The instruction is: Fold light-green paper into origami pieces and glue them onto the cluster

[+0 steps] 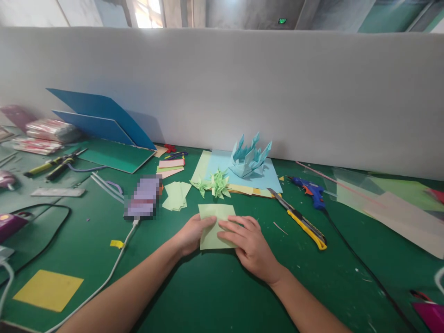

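Note:
A pale green square of paper (212, 238) is held between my two hands just above the green table. My left hand (194, 233) grips its left edge, thumb on top and fingers underneath. My right hand (244, 238) holds the right side, with its fingers lying across the top face. Beyond the paper are folded light green paper pieces (219, 183) with pointed tips. Behind them a blue folded paper model (249, 159) with several upright points stands on blue paper sheets (275, 176). Small green paper slips (176, 196) lie to the left.
To the right lie a yellow utility knife (301, 224) with its blade showing and a blue glue gun (314, 193) with a trailing cord. A pixelated purple object (144, 196) with a white cable (120, 259) is on the left. Pliers (64, 166) and a yellow sheet (48, 290) are farther left.

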